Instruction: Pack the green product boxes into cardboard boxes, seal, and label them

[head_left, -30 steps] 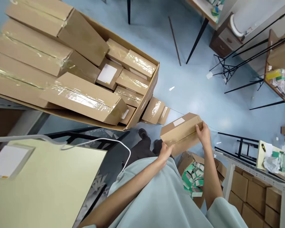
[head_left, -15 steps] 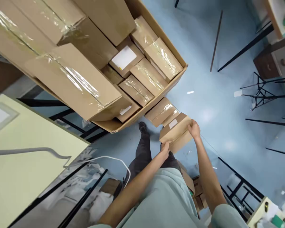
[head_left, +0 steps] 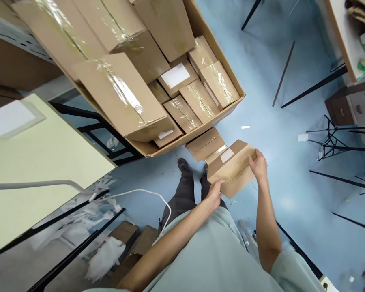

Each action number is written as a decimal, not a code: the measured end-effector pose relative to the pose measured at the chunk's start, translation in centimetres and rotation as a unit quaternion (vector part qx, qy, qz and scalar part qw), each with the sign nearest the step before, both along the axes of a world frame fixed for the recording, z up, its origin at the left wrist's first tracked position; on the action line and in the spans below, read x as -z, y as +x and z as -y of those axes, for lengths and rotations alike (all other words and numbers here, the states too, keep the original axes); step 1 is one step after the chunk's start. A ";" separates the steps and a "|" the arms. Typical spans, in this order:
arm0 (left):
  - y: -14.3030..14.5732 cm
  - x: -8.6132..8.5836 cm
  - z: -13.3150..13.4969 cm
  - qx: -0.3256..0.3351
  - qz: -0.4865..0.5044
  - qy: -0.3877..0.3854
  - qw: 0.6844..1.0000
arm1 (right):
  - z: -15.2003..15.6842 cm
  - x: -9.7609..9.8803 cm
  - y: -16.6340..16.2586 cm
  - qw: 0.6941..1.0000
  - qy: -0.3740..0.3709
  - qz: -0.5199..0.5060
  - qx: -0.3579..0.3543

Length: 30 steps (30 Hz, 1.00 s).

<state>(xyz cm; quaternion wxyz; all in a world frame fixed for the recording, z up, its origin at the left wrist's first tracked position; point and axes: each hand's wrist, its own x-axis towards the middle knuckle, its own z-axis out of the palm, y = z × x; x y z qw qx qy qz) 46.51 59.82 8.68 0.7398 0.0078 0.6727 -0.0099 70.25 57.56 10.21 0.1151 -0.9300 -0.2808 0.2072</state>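
Observation:
Between my two hands is a brown cardboard box (head_left: 235, 168) with a white label on one side, held above the floor in front of my legs. My left hand (head_left: 215, 193) grips its near left end, fingers partly hidden beneath. At the opposite end, my right hand (head_left: 258, 164) is closed on the edge. Just beyond, taped cardboard boxes (head_left: 205, 142) stand low beside the large open carton (head_left: 197, 129). That carton is packed with taped boxes of several sizes, among them a long box (head_left: 118, 95) at its left.
A pale yellow table (head_left: 63, 154) with a grey-white cable stands at left. Loose white scraps (head_left: 76, 227) and cardboard boxes lie beneath it. Black metal legs (head_left: 331, 134) and a dark bar (head_left: 283, 74) are on the blue floor at right. A desk (head_left: 337, 36) stands upper right.
Both hands have shifted slightly right with the box, which stays gripped at both ends. My view has turned, so the large carton and table appear moved to the right.

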 end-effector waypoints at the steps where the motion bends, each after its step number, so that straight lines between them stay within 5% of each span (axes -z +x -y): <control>1: 0.0 -1.7 -0.1 -0.012 0.013 0.003 1.000 | -0.8 -2.2 -0.3 0.999 0.026 0.035 -0.028; 6: 0.2 -10.6 -2.4 -0.164 0.122 0.023 0.979 | -8.2 -14.4 -2.4 0.961 0.136 0.176 -0.164; 10: 1.0 -14.8 -7.0 -0.242 0.168 0.052 0.954 | -17.6 -20.0 -3.4 0.928 0.196 0.170 -0.269; 15: 0.9 -16.1 -14.1 -0.279 0.197 0.100 0.935 | -30.2 -21.0 -5.4 0.904 0.187 0.117 -0.366; 19: -0.4 -16.3 -17.9 -0.304 0.217 0.118 0.920 | -36.9 -21.3 -8.8 0.905 0.133 0.071 -0.398; 25: -0.1 -16.6 -19.7 -0.330 0.259 0.119 0.900 | -40.4 -22.9 -12.7 0.889 0.140 0.093 -0.426; 30: 0.6 -16.3 -18.1 -0.322 0.269 0.091 0.903 | -39.5 -23.1 -13.4 0.894 0.129 0.121 -0.411</control>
